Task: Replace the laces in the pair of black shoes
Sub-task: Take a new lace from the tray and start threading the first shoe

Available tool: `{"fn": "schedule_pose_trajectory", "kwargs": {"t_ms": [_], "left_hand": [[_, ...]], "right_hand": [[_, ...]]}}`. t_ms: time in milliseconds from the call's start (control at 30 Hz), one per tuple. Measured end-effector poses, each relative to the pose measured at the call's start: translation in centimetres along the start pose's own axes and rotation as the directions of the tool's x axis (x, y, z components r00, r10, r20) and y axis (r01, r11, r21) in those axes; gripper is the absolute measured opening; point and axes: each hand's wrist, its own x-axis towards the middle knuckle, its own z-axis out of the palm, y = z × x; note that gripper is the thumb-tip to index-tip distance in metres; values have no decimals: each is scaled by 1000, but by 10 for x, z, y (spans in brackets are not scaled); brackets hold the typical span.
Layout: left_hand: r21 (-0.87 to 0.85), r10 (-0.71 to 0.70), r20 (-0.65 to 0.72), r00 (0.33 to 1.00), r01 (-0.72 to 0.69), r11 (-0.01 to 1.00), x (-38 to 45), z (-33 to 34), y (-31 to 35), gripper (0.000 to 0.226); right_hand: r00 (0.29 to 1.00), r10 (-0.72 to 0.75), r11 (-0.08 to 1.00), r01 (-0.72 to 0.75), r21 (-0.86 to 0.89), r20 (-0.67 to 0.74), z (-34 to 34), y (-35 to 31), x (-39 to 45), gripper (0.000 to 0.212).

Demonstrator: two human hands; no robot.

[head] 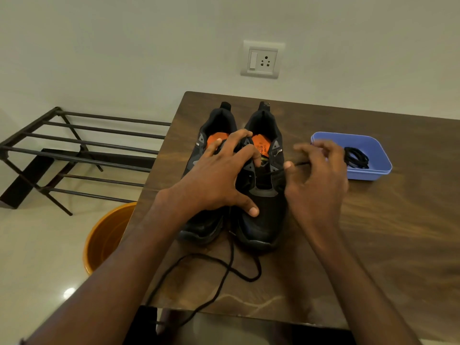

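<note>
working the lace (273, 174) of the right-hand shoe (261, 195) looks to be the step in hand: a short black run of it stretches from the eyelets out to the right hand (317, 170), whose thumb and curled fingers pinch its tip. whether it is being drawn out or threaded in i cannot tell. the left hand (219, 175) lies over both shoes with its fingers spread, fingertips at the orange insoles and thumb pressed on the toe of the right-hand shoe, steadying it. the other shoe (206, 220) sits just beside, mostly under that palm.

the next move, i'd judge, calls for a steady pull along the line of the eyelet while the left hand keeps the shoe from sliding, then a fresh grip at the next crossing.

below the left wrist a long loose lace (224, 275) loops across the table (373, 232) and trails over its near edge. just past the right fingertips stands a blue tub (373, 170) with a coil of black laces (356, 158) in it. off beyond the left hand, on the floor, are an orange bucket (104, 240) and a metal rack (74, 150).
</note>
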Motion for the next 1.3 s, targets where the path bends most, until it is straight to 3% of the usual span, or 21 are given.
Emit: {"fn": "schedule_pose_trajectory", "kwargs": {"t_ms": [100, 200, 267, 333, 467, 567, 633, 700, 800, 867, 1000, 1167, 1233, 1300], "left_hand": [[18, 23, -12, 1000, -23, 1000, -1, 1, -1, 88], [25, 30, -19, 999, -29, 999, 0, 2, -2, 85], [19, 11, -16, 1000, -10, 1000, 1, 2, -2, 84], [23, 6, -20, 1000, -6, 1000, 2, 2, -2, 84], [11, 8, -39, 999, -8, 1000, 2, 2, -1, 83], [-4, -10, -37, 999, 10, 1000, 1, 2, -2, 85], [-2, -1, -28, 1000, 1, 1000, 2, 2, -2, 86], [18, 16, -15, 1000, -16, 1000, 3, 2, -2, 86], [107, 17, -21, 1000, -14, 994, 4, 6, 2, 94], [149, 3, -34, 999, 2, 989, 4, 12, 8, 105], [160, -41, -11, 999, 42, 986, 6, 18, 12, 122], [140, -44, -9, 999, 45, 989, 6, 15, 14, 118], [129, -47, -6, 999, 47, 990, 7, 15, 13, 117], [96, -61, 8, 998, 60, 994, 7, 13, 12, 116]], "right_hand": [[962, -216, 972, 228, -54, 169, 3, -6, -2, 32], [942, -200, 969, 231, -87, 271, 11, -5, -7, 21], [969, -141, 987, 154, -48, 205, 17, -3, -8, 14], [993, -30, 995, 18, 97, 114, 24, -5, -11, 12], [984, 175, 951, -173, 255, 14, 29, -19, -18, 10], [925, 381, 825, -342, 450, 6, 21, -17, -7, 17], [869, 482, 702, -459, 544, 111, 14, -2, 5, 21], [869, 423, 772, -494, 401, 257, 3, 14, 13, 20], [827, 273, 874, -427, 233, 492, -17, 20, 12, 3], [791, 191, 928, -339, 157, 581, -25, 17, 10, 17], [786, 141, 973, -223, 64, 602, -28, 12, 9, 28], [818, 72, 996, -92, 6, 570, -30, 10, 11, 11], [830, 95, 983, -165, 78, 550, -30, 9, 10, 15], [835, 162, 901, -342, 267, 525, -34, 7, 9, 17]]}}
